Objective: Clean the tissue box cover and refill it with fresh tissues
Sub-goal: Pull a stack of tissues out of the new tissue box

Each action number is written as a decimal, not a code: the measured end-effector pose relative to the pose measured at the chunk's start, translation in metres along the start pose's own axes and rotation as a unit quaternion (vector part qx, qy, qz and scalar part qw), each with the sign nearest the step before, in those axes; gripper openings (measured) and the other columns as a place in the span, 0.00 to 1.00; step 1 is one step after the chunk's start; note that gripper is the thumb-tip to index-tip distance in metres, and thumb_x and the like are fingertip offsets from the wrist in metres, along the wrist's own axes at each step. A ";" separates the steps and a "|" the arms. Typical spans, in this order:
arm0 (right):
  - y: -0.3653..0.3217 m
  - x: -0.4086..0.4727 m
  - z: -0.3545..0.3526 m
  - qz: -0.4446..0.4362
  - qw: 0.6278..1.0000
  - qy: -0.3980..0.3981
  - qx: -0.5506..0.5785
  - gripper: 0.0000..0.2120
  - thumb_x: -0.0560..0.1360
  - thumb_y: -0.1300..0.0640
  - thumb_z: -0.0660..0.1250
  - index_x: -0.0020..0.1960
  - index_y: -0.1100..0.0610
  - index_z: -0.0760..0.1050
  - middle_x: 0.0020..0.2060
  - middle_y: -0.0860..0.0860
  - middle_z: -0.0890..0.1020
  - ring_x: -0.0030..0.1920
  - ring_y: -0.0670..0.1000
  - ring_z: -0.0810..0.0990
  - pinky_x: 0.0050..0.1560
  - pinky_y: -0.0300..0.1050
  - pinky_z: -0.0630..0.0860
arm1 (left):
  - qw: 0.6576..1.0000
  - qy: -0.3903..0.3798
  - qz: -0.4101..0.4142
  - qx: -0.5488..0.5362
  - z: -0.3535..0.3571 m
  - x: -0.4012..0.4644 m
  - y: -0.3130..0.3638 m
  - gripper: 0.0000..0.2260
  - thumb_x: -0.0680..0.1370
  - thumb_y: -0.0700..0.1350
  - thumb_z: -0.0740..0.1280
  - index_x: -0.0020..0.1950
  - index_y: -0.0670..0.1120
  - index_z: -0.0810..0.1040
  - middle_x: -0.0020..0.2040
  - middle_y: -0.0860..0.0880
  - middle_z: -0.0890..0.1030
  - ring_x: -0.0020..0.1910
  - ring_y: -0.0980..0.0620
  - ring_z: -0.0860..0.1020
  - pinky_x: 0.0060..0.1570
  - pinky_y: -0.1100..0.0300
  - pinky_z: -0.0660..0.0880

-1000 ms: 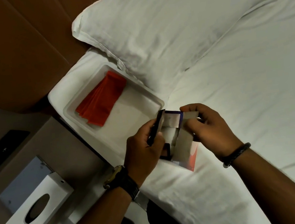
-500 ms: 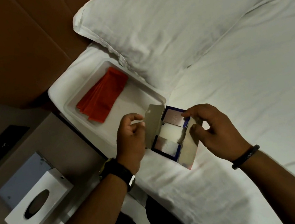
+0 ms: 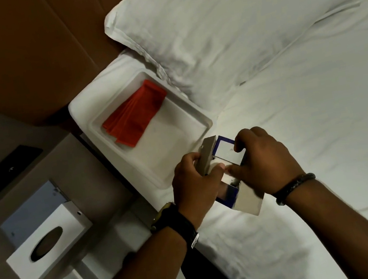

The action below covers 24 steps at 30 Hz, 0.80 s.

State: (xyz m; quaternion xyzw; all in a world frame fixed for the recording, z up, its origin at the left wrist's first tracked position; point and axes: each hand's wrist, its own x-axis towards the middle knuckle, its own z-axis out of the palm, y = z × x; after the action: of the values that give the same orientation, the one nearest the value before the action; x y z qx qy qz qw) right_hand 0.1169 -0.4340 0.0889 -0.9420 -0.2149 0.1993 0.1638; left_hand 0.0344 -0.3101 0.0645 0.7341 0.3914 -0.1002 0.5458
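A blue cardboard tissue carton (image 3: 227, 154) lies on the white bed with its end flaps folded open. My left hand (image 3: 195, 186) grips the grey left flap (image 3: 207, 155) and its thumb reaches into the opening. My right hand (image 3: 264, 162) curls over the carton's right side, holding it, with fingers at the white tissues inside. Another grey flap (image 3: 249, 201) hangs toward me. The white tissue box cover (image 3: 49, 244) with its oval slot stands on the bedside table at lower left, apart from both hands.
A white tray (image 3: 198, 115) holding several red sheets (image 3: 135, 115) sits on the bed's corner just beyond my hands. A large pillow (image 3: 231, 21) lies behind it. A dark flat device (image 3: 3, 174) rests on the grey bedside table (image 3: 87, 179). Brown headboard at the back.
Both hands have closed in on the carton: the left moved from the flap's edge to grip it with the thumb inside, and the right shifted over the opening.
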 end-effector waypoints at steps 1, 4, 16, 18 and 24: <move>0.000 0.001 -0.001 0.001 1.000 -0.003 -0.010 0.19 0.67 0.48 0.75 0.50 0.53 0.70 0.47 0.49 0.73 0.38 0.53 0.76 0.37 0.43 0.67 | 1.000 -0.004 -0.016 -0.012 0.000 0.000 0.003 0.18 0.71 0.48 0.71 0.58 0.53 0.71 0.57 0.53 0.75 0.52 0.52 0.76 0.50 0.55 0.80; 0.003 0.001 -0.006 -0.005 1.000 0.003 -0.007 0.16 0.67 0.50 0.74 0.49 0.53 0.71 0.45 0.49 0.75 0.39 0.54 0.75 0.37 0.44 0.67 | 0.997 -0.028 -0.026 -0.067 -0.003 -0.004 0.007 0.18 0.71 0.41 0.69 0.57 0.53 0.70 0.55 0.51 0.76 0.51 0.51 0.77 0.50 0.54 0.80; 0.028 -0.002 -0.012 0.100 0.968 0.085 0.215 0.16 0.77 0.54 0.65 0.38 0.67 0.74 0.33 0.63 0.78 0.36 0.60 0.75 0.32 0.44 0.64 | 0.976 -0.179 0.117 0.034 -0.031 -0.026 -0.048 0.41 0.68 0.64 0.69 0.75 0.61 0.52 0.77 0.64 0.50 0.74 0.63 0.56 0.68 0.68 0.61; 0.032 -0.003 -0.011 0.119 0.961 0.098 0.230 0.17 0.77 0.54 0.65 0.36 0.66 0.73 0.30 0.62 0.76 0.34 0.59 0.72 0.32 0.44 0.64 | 0.966 -0.206 0.135 0.084 -0.032 -0.032 -0.055 0.39 0.72 0.58 0.70 0.73 0.62 0.46 0.76 0.65 0.46 0.74 0.64 0.52 0.62 0.78 0.57; 0.023 -0.011 -0.005 0.136 0.948 0.108 0.267 0.15 0.77 0.55 0.65 0.35 0.63 0.75 0.31 0.57 0.79 0.33 0.54 0.75 0.33 0.41 0.67 | 0.975 -0.171 0.129 0.066 -0.011 -0.039 -0.068 0.47 0.69 0.52 0.76 0.76 0.57 0.46 0.76 0.60 0.53 0.70 0.63 0.58 0.64 0.74 0.60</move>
State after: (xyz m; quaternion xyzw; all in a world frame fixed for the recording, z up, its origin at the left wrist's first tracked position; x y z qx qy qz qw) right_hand 0.1177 -0.4595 0.0872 -0.8999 -0.0043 0.1667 0.4029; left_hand -0.0416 -0.3123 0.0421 0.7848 0.1870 -0.1784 0.5632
